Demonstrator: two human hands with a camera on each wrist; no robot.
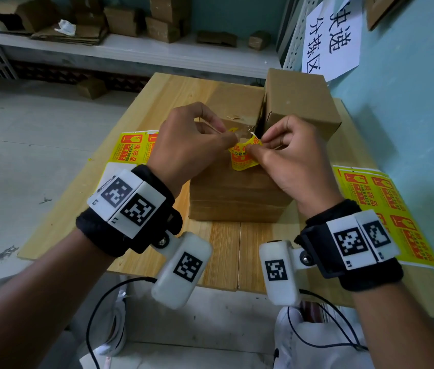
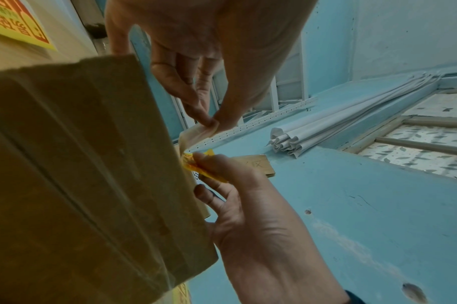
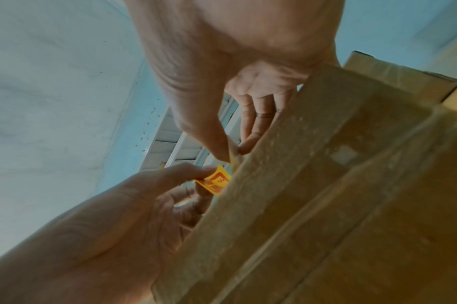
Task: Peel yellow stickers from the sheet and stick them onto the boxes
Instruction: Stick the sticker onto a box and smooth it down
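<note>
Above a low brown cardboard box (image 1: 237,198), both hands hold one small yellow sticker (image 1: 242,158) printed in red. My left hand (image 1: 233,139) pinches the pale backing strip (image 2: 196,131) that curls off it. My right hand (image 1: 253,147) pinches the yellow sticker itself (image 2: 209,153). The right wrist view shows the sticker's red glass icon (image 3: 217,181) at the box edge (image 3: 326,185). A taller box (image 1: 301,102) stands just behind on the right. Yellow sticker sheets lie on the table, one on the left (image 1: 130,150) and one on the right (image 1: 386,209).
The wooden table (image 1: 224,251) stands against a blue wall on the right, which carries a white paper sign (image 1: 330,35). A white shelf (image 1: 130,49) at the back holds several loose cardboard boxes. Grey floor lies to the left, and cables hang below the table's front edge.
</note>
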